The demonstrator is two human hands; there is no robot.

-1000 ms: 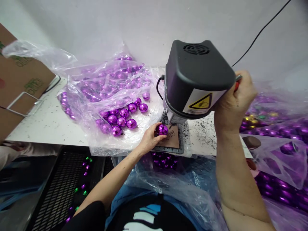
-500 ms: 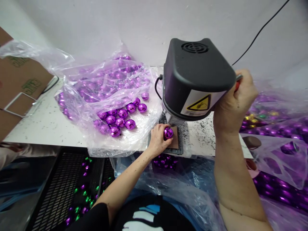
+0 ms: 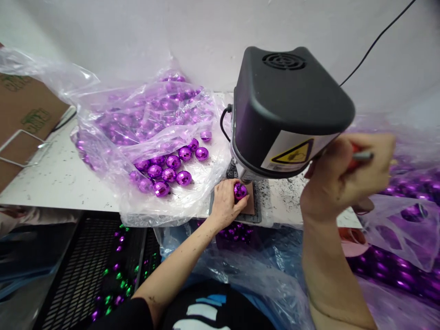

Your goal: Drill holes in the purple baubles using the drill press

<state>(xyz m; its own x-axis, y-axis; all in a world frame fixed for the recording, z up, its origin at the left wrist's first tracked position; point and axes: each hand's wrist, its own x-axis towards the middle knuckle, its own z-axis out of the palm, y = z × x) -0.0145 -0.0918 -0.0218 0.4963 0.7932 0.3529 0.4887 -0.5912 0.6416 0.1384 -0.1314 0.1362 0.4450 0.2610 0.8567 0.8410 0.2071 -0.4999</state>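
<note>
A shiny purple faceted ball [image 3: 240, 190] is held between the thumb and fingers of my left hand [image 3: 227, 201], over a brown pad [image 3: 251, 204] on the base of a black machine [image 3: 292, 101]. The machine's head, with a yellow warning label, overhangs the ball. My right hand [image 3: 350, 176] is wrapped round a lever with a red part and a metal end [image 3: 362, 156], at the right side of the machine. Left of the machine, several purple balls [image 3: 184, 178] lie on an opened clear plastic bag [image 3: 151, 110] full of more.
A cardboard box [image 3: 30, 119] stands at the left end of the white table [image 3: 44, 183]. Black crates [image 3: 82, 270] with small green and purple balls are below. Bagged purple balls [image 3: 395, 270] lie at right. A black cable [image 3: 378, 39] crosses the wall.
My right hand has moved down and to the right with the lever, which has turned. My left hand still holds the ball in nearly the same place. The whole view has shifted slightly.
</note>
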